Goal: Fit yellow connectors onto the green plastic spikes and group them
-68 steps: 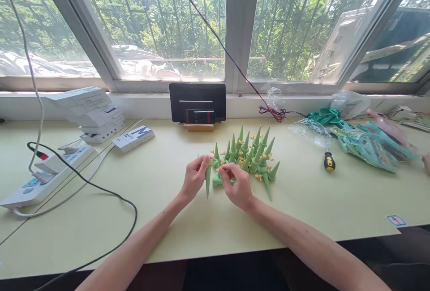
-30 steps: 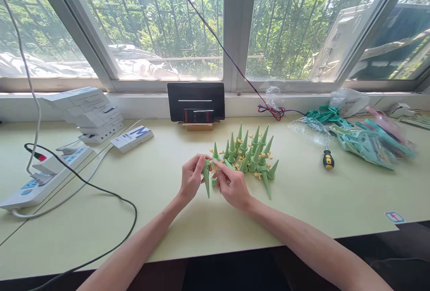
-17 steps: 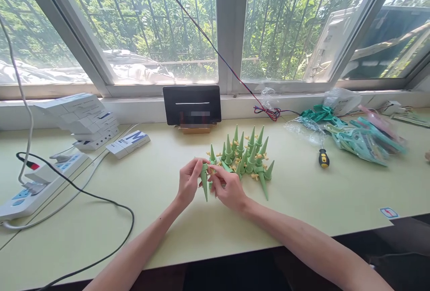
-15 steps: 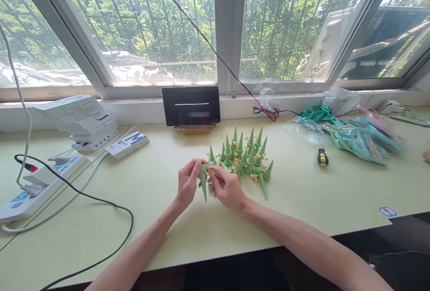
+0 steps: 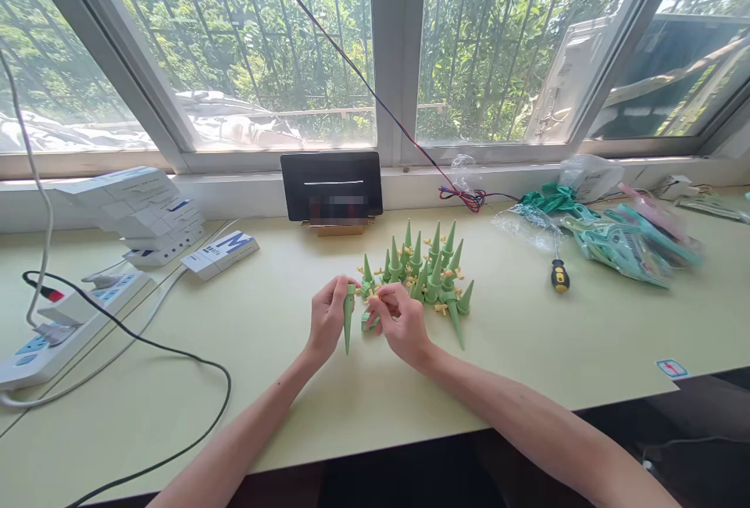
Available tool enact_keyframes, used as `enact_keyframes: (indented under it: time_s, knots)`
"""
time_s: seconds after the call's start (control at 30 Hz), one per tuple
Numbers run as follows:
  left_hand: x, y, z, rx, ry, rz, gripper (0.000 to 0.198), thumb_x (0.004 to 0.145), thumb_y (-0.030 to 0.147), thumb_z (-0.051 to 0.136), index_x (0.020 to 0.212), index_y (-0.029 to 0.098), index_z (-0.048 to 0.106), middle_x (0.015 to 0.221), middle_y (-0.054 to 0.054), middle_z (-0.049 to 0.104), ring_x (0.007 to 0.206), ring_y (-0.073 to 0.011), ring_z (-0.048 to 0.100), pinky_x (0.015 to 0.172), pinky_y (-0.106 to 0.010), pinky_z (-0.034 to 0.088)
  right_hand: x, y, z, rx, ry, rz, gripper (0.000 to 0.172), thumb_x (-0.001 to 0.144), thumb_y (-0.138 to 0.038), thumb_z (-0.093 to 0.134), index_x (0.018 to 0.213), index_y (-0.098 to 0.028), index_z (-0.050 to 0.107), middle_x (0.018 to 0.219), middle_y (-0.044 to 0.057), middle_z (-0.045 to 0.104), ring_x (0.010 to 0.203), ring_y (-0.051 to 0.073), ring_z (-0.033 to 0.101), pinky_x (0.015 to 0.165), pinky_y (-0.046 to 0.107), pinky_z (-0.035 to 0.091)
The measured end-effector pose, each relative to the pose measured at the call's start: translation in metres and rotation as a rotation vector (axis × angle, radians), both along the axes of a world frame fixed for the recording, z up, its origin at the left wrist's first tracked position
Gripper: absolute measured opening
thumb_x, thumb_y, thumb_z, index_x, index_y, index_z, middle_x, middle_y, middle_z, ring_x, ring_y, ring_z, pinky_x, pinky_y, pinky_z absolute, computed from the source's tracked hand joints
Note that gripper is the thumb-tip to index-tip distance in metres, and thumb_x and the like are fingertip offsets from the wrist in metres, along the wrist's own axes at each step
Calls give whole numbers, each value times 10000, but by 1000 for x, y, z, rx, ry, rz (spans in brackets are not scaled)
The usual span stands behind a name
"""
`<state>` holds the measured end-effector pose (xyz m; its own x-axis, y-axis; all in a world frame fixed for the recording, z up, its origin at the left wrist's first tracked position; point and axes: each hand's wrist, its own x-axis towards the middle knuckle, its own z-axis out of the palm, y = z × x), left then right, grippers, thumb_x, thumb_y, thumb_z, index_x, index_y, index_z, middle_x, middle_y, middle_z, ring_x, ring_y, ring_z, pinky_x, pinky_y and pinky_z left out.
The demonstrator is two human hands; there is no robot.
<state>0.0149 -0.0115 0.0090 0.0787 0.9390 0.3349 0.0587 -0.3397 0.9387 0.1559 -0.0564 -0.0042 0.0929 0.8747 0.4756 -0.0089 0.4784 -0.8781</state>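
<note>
My left hand [image 5: 326,316] is closed on a green plastic cone [image 5: 348,324], its point facing down. Between thumb and fingers of my right hand [image 5: 401,323] is a small yellow plastic piece [image 5: 373,296], just right of that cone and apart from it. Beyond my hands a cluster of similar green cones [image 5: 434,277] stands mostly upright on the table, with small yellow pieces among them. One cone [image 5: 455,322] lies with its tip toward me. Another green part [image 5: 369,322] shows on the table, partly hidden by my right fingers.
At the back stands a black tablet-like device [image 5: 331,186]. White boxes [image 5: 158,215] and a power strip [image 5: 76,328] with cables lie left. A screwdriver [image 5: 560,277] and bagged green pieces [image 5: 621,242] sit right. The table's front edge [image 5: 375,453] runs below my forearms.
My right hand has drawn the yellow piece slightly right, away from the held cone. The cone in my left hand has turned more upright and shifted a little left.
</note>
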Motion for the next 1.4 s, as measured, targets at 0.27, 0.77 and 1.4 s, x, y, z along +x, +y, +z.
enact_keyframes:
  time_s: [0.27, 0.77, 1.4]
  knots:
    - [2, -1, 2, 27, 68, -25, 442, 964, 549, 456, 822, 171, 635, 541, 31, 408, 485, -100, 342, 462, -243, 278, 2, -3, 4, 96, -70, -125, 143, 940, -336, 592, 896, -203, 558, 770, 17, 634, 577, 128, 659, 535, 235, 551]
    - [2, -2, 4, 56, 133, -17, 395, 970, 505, 468, 817, 177, 627, 602, 27, 401, 537, -106, 342, 519, -246, 291, 0, 1, -3, 33, -114, -2, 144, 948, -316, 567, 870, -195, 577, 757, 16, 610, 611, 143, 676, 455, 207, 500]
    - [0, -2, 1, 323, 373, 84, 326, 955, 408, 479, 772, 174, 613, 577, 33, 502, 467, -79, 348, 474, -208, 319, -1, -3, -5, -26, -142, 39, 206, 959, -390, 534, 856, -212, 541, 571, -35, 541, 440, 125, 525, 432, 245, 452]
